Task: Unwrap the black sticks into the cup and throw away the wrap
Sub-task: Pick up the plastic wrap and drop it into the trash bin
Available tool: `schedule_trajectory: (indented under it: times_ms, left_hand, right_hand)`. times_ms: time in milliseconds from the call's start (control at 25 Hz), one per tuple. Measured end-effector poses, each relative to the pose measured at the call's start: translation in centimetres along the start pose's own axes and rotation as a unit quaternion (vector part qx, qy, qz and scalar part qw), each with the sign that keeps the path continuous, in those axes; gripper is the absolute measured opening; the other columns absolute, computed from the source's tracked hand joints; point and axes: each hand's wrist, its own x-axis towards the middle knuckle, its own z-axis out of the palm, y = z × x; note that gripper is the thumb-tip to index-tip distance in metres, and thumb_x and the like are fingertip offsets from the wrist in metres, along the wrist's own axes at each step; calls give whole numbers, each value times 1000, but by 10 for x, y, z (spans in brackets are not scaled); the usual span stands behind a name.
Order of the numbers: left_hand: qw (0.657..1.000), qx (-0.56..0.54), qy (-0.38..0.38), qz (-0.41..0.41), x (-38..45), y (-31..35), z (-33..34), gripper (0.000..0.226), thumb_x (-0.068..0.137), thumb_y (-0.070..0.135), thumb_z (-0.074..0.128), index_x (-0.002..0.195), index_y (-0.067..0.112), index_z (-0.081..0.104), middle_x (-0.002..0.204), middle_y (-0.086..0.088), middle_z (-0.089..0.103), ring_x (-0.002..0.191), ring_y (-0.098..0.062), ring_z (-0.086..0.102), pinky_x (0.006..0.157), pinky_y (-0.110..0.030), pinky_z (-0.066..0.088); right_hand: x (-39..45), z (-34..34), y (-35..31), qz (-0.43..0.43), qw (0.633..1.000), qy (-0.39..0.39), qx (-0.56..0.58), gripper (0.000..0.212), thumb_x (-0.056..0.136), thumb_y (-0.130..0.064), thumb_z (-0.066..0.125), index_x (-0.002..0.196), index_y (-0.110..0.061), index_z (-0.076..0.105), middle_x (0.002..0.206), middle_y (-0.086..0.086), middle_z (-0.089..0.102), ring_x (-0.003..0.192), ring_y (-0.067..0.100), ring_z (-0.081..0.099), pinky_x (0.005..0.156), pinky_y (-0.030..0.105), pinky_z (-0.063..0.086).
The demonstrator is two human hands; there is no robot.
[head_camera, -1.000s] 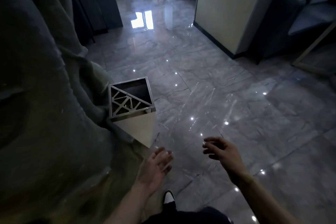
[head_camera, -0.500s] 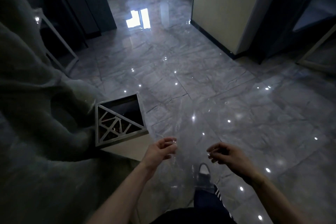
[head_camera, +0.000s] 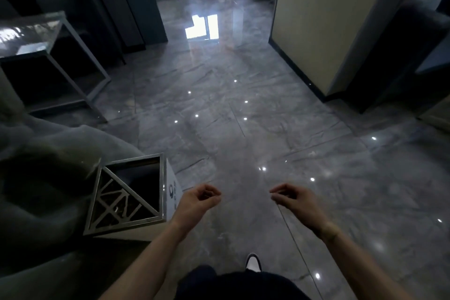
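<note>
Stand over the polished tile floor (head_camera: pixel 243 109) with the square trash bin (head_camera: pixel 129 195) just to your left; its metal top is half patterned grille, half open triangular mouth, and the mouth is the half farther from you. Your left hand (head_camera: pixel 197 200) hangs beside the bin's right wall, not over the opening, with the fingers (head_camera: pixel 209 193) curled in toward the thumb in a loose pinch. Your right hand (head_camera: pixel 294 198) sits well apart from the bin, its fingers likewise drawn together. Whether either hand has hold of the wrap cannot be told: a clear film would barely show against this dim, glossy floor, and nothing definite is visible between the hands. The black sticks and the cup are out of view. If the wrap is in your grasp, gather it into one hand, carry that hand left until it is squarely above the open triangle, not the grille, and only then let the fingers spread. Light film tends to drift or cling, so lower the hand close to the mouth before letting go, and check that nothing lands on the grille or the grey upholstered seat (head_camera: pixel 36 153) behind the bin.
</note>
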Motion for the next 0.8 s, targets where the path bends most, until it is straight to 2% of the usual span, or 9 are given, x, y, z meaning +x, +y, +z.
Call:
schedule_trajectory:
  times_ms: [80,160,200,280,360,480,640,800]
  left_hand:
    - [999,10,31,4,10,11,-1,9,83,5,73,91,7,71,88,-7,71,83,-13,67,74,-17,54]
    - [997,14,71,5,18,17,-8,11,84,4,72,94,0,68,89,-13,70,84,-18,66,79,-25,54]
    - [996,15,93,6,22,18,-15,13,84,4,72,94,-3,67,88,-14,69,82,-18,65,79,-28,54]
    - [991,10,131,12,28,16,-32,13,84,2,72,91,-6,65,81,-11,65,76,-17,62,71,-23,53]
    - [985,4,170,14,37,10,-57,10,83,1,72,88,-4,66,78,-8,65,73,-14,61,68,-19,52]
    - [973,-11,230,12,51,-1,-99,7,82,2,73,84,3,67,78,-6,67,70,-8,62,68,-20,53]
    - [953,-22,303,11,66,-13,-146,11,82,9,75,80,16,68,75,2,69,71,-8,65,68,-21,54]
    - [933,-9,360,-12,72,-21,-183,14,83,13,74,78,22,65,76,1,67,73,-9,65,68,-22,53]
  right_hand:
    - [29,-6,-8,-24,1000,-8,-13,7,80,-11,74,86,-14,74,83,7,75,75,13,68,71,21,55]
    - [59,-2,-18,-43,998,-32,-30,9,78,-11,76,82,-19,75,80,2,76,73,10,68,67,16,54]
    - [74,3,-25,-51,997,-49,-44,10,77,-13,77,80,-22,74,78,-1,75,72,8,68,67,16,53]
    - [105,20,-40,-68,991,-86,-81,9,77,-20,77,78,-28,74,77,-6,75,71,4,68,67,18,53]
    - [140,44,-61,-106,977,-129,-131,9,77,-27,76,77,-35,72,76,-10,74,70,-1,68,65,16,53]
    - [194,87,-100,-163,957,-173,-166,13,77,-29,76,74,-40,70,76,-14,73,69,-1,66,64,16,52]
    - [250,144,-150,-222,925,-233,-203,17,78,-30,75,70,-43,67,71,-17,71,65,-6,64,59,7,46]
    - [291,200,-196,-291,885,-273,-241,18,78,-30,74,70,-44,66,68,-25,67,65,-12,61,58,1,41]
